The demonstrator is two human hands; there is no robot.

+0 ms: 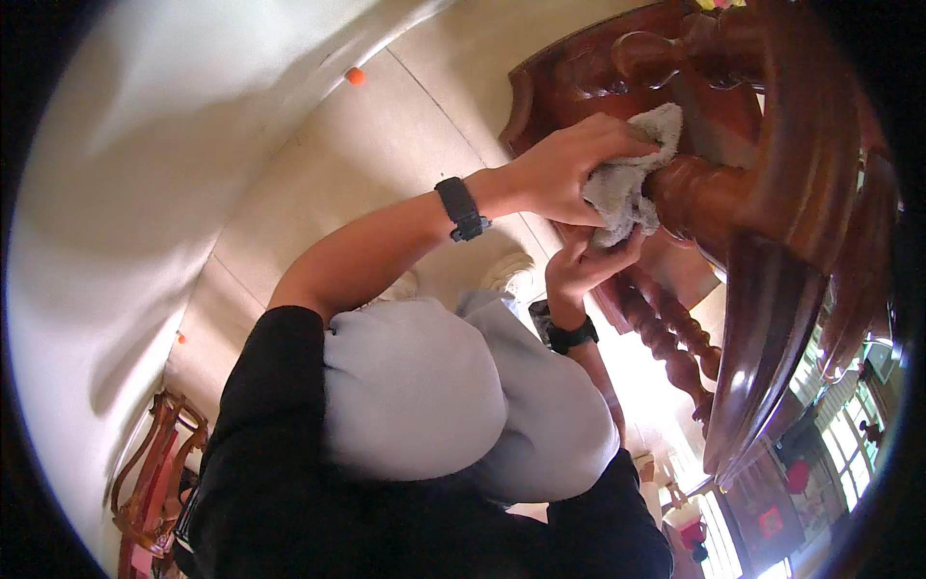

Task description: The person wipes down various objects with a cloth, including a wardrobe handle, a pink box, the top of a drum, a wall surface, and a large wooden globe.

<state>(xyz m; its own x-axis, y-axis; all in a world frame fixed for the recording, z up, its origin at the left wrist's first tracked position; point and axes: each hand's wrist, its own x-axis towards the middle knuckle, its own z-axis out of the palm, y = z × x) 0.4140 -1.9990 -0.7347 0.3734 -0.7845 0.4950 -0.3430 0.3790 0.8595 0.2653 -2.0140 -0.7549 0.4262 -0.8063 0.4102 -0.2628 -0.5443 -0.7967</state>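
My left hand (561, 170) grips a grey, fluffy cloth (618, 192) from above and behind, fingers bent over it. From below, my right hand (597, 264) pinches the cloth's lower part between thumb and fingers. The cloth is bunched against a turned wooden post (698, 195), dark reddish-brown and glossy. Part of the post's near end is hidden behind the cloth. That post meets a thick, curved, polished wooden rail (767, 347) on the right.
More turned spindles (669, 344) stand below my right hand. A dark wooden panel (550, 83) lies beyond. A small orange ball (354, 76) rests where the tiled floor (376, 152) meets the pale wall (130, 145). My bent knees (412, 391) are close below. A carved wooden chair (155, 470) stands lower left.
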